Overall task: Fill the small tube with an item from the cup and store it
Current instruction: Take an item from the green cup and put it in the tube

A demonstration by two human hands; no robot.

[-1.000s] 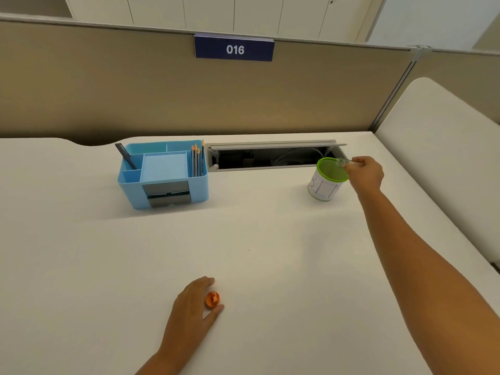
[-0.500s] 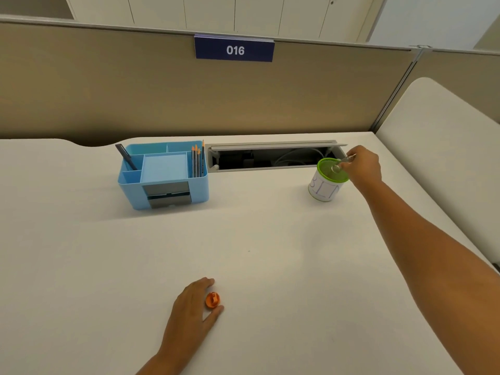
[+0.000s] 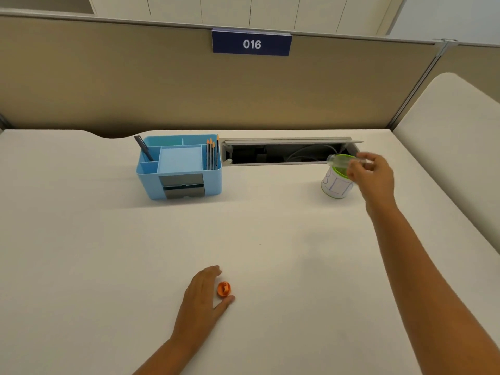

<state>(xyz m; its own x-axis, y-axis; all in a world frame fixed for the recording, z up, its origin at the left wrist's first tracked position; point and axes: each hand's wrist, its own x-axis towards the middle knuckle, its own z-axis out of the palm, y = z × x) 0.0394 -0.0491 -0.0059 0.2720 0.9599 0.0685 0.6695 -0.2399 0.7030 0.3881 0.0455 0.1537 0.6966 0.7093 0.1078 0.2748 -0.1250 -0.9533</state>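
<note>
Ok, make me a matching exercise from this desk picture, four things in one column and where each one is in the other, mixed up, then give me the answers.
Things:
1. tube
2. orange cap
3. cup
4. pencils

Places:
A. standing in the blue organizer, at its right end
B. on the desk beside the left hand
C. held in the right hand, over the cup
D. on the desk, just in front of the open cable tray, at its right end

Pairs: 1-C, 2-B, 3-D, 4-A
</note>
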